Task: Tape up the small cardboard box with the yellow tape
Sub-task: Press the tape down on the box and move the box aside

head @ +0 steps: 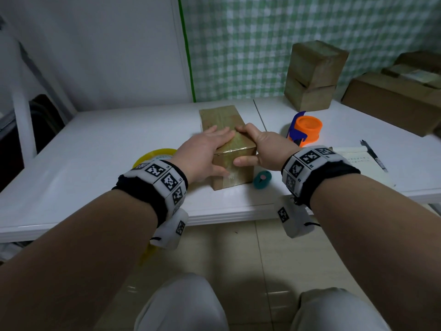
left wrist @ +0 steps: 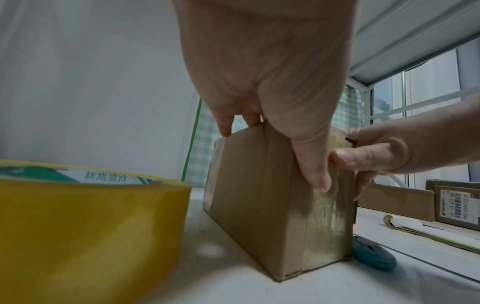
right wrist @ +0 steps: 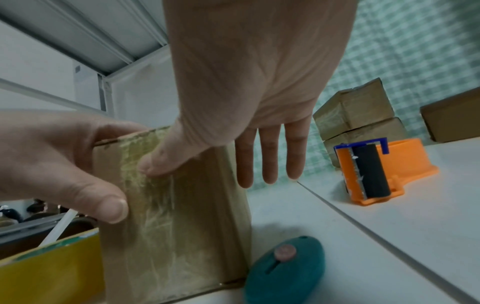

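Observation:
The small cardboard box (head: 235,174) lies lengthwise on the white table (head: 95,163), with glossy yellowish tape along its top and down its near end. My left hand (head: 210,151) lies flat across the top, its thumb (left wrist: 315,170) pointing straight down the near face. My right hand (head: 257,145) covers the box's near right corner. Its thumb (right wrist: 158,162) presses the tape on the near face, and its other fingers (right wrist: 269,160) hang straight down beside the right side. The yellow tape roll (head: 152,155) lies just left of the box, partly hidden by my left wrist.
A teal cutter (head: 262,179) lies against the box's near right corner. An orange tape dispenser (head: 305,130) stands to the right. Two stacked taped boxes (head: 312,75) and larger cartons (head: 393,99) sit at the back right. A notebook (head: 358,161) and pen (head: 373,154) lie at the right edge.

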### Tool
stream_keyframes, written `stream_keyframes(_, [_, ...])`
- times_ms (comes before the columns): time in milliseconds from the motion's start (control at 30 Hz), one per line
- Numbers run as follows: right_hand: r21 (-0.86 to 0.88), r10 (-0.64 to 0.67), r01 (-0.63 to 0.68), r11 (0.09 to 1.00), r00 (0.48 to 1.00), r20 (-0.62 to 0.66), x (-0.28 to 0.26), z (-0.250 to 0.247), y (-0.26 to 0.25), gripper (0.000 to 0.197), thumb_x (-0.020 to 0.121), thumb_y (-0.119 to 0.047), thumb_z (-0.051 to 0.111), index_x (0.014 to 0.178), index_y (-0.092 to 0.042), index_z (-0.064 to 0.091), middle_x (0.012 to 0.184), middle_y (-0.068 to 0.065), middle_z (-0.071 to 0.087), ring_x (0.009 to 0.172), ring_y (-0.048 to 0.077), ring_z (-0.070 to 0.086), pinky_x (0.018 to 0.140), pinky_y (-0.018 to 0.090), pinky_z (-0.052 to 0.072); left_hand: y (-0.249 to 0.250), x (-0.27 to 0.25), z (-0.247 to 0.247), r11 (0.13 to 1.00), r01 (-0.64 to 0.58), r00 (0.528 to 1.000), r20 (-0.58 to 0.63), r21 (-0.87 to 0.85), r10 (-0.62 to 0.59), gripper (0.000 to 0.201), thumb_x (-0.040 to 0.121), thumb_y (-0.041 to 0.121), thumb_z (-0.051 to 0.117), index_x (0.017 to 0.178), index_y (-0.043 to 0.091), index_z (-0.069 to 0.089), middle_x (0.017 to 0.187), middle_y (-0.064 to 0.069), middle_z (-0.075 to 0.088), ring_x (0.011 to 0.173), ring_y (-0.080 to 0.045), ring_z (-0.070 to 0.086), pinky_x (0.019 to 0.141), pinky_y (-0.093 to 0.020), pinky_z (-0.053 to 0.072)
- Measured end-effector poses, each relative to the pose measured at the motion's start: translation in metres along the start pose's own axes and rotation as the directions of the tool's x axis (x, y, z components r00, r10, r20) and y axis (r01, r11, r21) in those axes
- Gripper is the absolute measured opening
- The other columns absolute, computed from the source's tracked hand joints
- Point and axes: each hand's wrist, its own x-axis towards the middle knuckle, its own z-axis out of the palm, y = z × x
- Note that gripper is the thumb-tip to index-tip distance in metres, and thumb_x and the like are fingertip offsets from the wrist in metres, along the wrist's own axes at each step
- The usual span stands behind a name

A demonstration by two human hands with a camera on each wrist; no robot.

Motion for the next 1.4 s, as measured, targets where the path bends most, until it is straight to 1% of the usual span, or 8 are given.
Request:
stream_keyframes(433, [-0.456, 0.061, -0.051, 0.889, 0.998, 0.008, -0.011, -0.006, -0.028, 0.078, 0.091, -0.047, 0.051, 0.151, -0.034, 0.003, 0.115, 0.012, 0.064, 0.100, 0.029, 0.062, 0.066, 0.033, 0.040, 0.005, -0.005, -0.014, 0.993, -0.024, 0.997, 0.074, 0.112, 0.016, 0.090, 0.083, 0.037, 0.066, 0.152, 0.016, 0.012, 0.162, -0.005, 0.008, 0.149, -0.019, 0.012, 0.120, -0.033, 0.017])
stream_keyframes(667, [-0.519, 0.143, -0.134, 0.844, 0.989, -0.022, -0.018, -0.012, -0.045, 0.072, 0.093, -0.043, 0.051, 0.151, -0.029, 0.012, 0.124, 0.013, 0.058, 0.110, 0.031, 0.059, 0.068, 0.034, 0.042, 0.005, -0.015, -0.009, 0.999, 0.031, 0.999, -0.007, 0.021, -0.031, 0.081, 0.084, 0.034, 0.067, 0.150, 0.016, 0.024, 0.161, -0.006, 0.014, 0.147, -0.022, 0.018, 0.119, -0.033, 0.019])
stream_keyframes(767, [-0.494, 0.188, -0.173, 0.852, 0.982, -0.018, -0.019, -0.013, -0.051, 0.076, 0.088, -0.056, 0.050, 0.149, -0.022, 0.021, 0.120, 0.010, 0.060, 0.105, 0.027, 0.061, 0.067, 0.032, 0.044, -0.003, -0.022, -0.015, 0.995, 0.087, 0.996, 0.007, -0.049, -0.087, 0.077, 0.081, 0.040, 0.068, 0.147, 0.025, 0.031, 0.159, -0.008, 0.017, 0.144, -0.024, 0.026, 0.117, -0.038, 0.027])
stream_keyframes(867, [-0.430, 0.262, -0.243, 0.870, 0.965, -0.014, -0.017, -0.013, -0.060, 0.096, 0.074, -0.081, 0.040, 0.144, -0.016, 0.030, 0.112, 0.009, 0.062, 0.092, 0.024, 0.058, 0.069, 0.032, 0.046, -0.008, -0.028, -0.026, 0.987, 0.105, 0.994, 0.009, -0.119, -0.105, 0.061, 0.088, 0.047, 0.054, 0.143, 0.025, 0.041, 0.148, -0.009, 0.039, 0.135, -0.023, 0.039, 0.113, -0.033, 0.032])
stream_keyframes(967, [-0.271, 0.303, -0.300, 0.915, 0.953, -0.033, -0.008, -0.010, -0.068, 0.107, 0.060, -0.091, 0.034, 0.134, -0.014, 0.046, 0.115, 0.009, 0.063, 0.096, 0.025, 0.060, 0.083, 0.036, 0.052, -0.014, -0.032, -0.036, 0.954, 0.121, 0.992, 0.000, -0.274, -0.125, 0.043, 0.099, 0.034, 0.039, 0.134, 0.017, 0.054, 0.143, -0.007, 0.051, 0.133, -0.023, 0.044, 0.108, -0.030, 0.033])
stream_keyframes(1067, [-0.186, 0.338, -0.341, 0.921, 0.940, -0.048, 0.006, -0.002, -0.072, 0.107, 0.060, -0.086, 0.046, 0.140, -0.015, 0.038, 0.123, 0.010, 0.060, 0.108, 0.028, 0.060, 0.092, 0.040, 0.051, -0.022, -0.031, -0.038, 0.923, 0.124, 0.989, -0.036, -0.363, -0.147, 0.039, 0.100, 0.025, 0.038, 0.127, 0.008, 0.059, 0.136, -0.011, 0.057, 0.128, -0.026, 0.049, 0.104, -0.030, 0.035])
stream_keyframes(1167, [-0.116, 0.349, -0.356, 0.927, 0.934, -0.078, 0.022, 0.003, -0.073, 0.096, 0.062, -0.070, 0.057, 0.142, -0.022, 0.033, 0.119, 0.010, 0.054, 0.102, 0.029, 0.058, 0.087, 0.039, 0.053, -0.033, -0.017, -0.037, 0.923, 0.162, 0.977, -0.077, -0.349, -0.201, 0.038, 0.098, 0.023, 0.040, 0.132, 0.012, 0.056, 0.138, -0.009, 0.056, 0.129, -0.024, 0.048, 0.104, -0.026, 0.034])
stream_keyframes(1400, [0.097, 0.405, -0.396, 0.913, 0.850, -0.336, 0.066, -0.006, -0.044, 0.078, 0.065, -0.059, 0.056, 0.134, -0.029, 0.038, 0.123, 0.013, 0.045, 0.110, 0.037, 0.053, 0.088, 0.039, 0.047, -0.052, 0.039, -0.035, 0.888, 0.231, 0.947, -0.117, -0.397, -0.298, 0.038, 0.093, 0.020, 0.047, 0.128, 0.013, 0.059, 0.128, -0.009, 0.064, 0.120, -0.025, 0.056, 0.103, -0.028, 0.037])
